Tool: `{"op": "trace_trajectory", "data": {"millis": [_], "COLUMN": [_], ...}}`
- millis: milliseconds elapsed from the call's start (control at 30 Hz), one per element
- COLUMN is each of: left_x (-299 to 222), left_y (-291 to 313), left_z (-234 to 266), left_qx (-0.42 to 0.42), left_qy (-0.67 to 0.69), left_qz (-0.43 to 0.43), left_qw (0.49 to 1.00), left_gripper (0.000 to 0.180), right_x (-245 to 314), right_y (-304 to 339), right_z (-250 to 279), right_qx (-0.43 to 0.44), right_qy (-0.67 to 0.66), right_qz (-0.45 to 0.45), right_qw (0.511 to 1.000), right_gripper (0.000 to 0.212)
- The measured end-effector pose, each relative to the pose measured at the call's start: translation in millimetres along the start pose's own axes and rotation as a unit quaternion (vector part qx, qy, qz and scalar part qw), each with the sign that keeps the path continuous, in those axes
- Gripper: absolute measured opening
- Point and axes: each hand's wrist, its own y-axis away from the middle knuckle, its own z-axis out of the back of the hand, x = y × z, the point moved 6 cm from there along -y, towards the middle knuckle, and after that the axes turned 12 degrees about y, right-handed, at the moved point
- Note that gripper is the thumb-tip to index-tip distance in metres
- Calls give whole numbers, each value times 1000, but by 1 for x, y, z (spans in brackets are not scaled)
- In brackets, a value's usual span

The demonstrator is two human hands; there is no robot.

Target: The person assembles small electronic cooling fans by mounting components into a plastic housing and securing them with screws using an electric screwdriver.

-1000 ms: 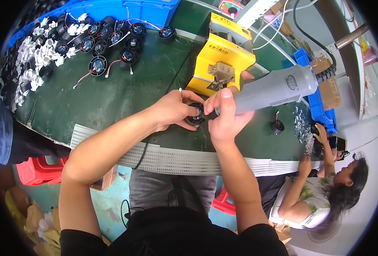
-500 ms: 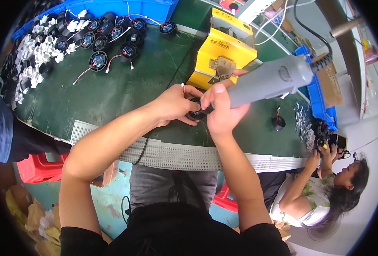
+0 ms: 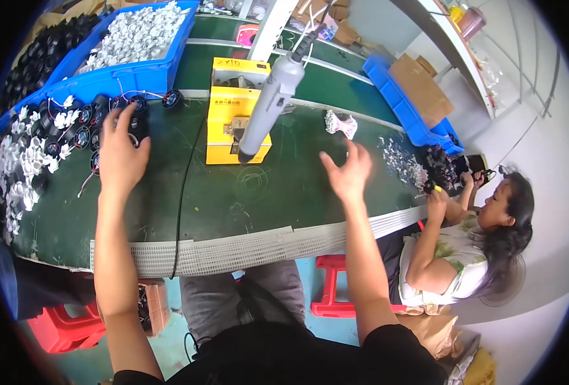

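My left hand (image 3: 122, 154) reaches over the group of round black parts at the left, fingers spread and holding nothing I can see. These round black parts (image 3: 82, 136) have blue centres and thin wires; some are hidden behind my fingers. My right hand (image 3: 350, 172) hangs open above the right side of the green table (image 3: 297, 199), thumb apart from the fingers. Just beyond it lies a bundle of white and reddish wires (image 3: 341, 124). The grey electric screwdriver (image 3: 271, 102) leans, tip down, against the yellow holder (image 3: 223, 147), out of both hands.
White plastic pieces (image 3: 18, 167) are heaped at the far left, by a blue bin (image 3: 111, 77) full of more. A black cable (image 3: 185, 186) crosses the table. Small loose parts (image 3: 400, 160) lie near a co-worker (image 3: 455, 250) at right, below another blue bin (image 3: 413, 122).
My right hand has let go of the screwdriver, which now rests at the yellow holder. My left hand has left the round black part it held and moved left. Both hands have spread apart.
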Motion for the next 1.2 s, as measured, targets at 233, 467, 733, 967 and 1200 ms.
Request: {"op": "trace_trajectory", "data": {"millis": [233, 467, 733, 967, 1200], "left_x": [-87, -116, -102, -88, -68], "left_y": [30, 106, 83, 68, 61], "left_z": [-19, -87, -84, -71, -89], "left_qx": [84, 366, 358, 364, 354], "left_qy": [163, 492, 465, 477, 664], "left_qz": [-241, -104, -106, -132, 135], "left_qw": [953, 783, 803, 790, 645], "left_gripper": [53, 71, 56, 53, 63], "right_x": [-53, 141, 115, 154, 150], "right_y": [38, 99, 76, 38, 33], "right_z": [-32, 32, 5, 17, -8], "right_qx": [124, 252, 156, 408, 360], "right_qy": [-391, -741, -703, -527, -747], "right_qz": [-138, -120, -227, 75, 32], "right_qw": [902, 611, 655, 742, 558], "right_gripper": [39, 35, 20, 20, 11]}}
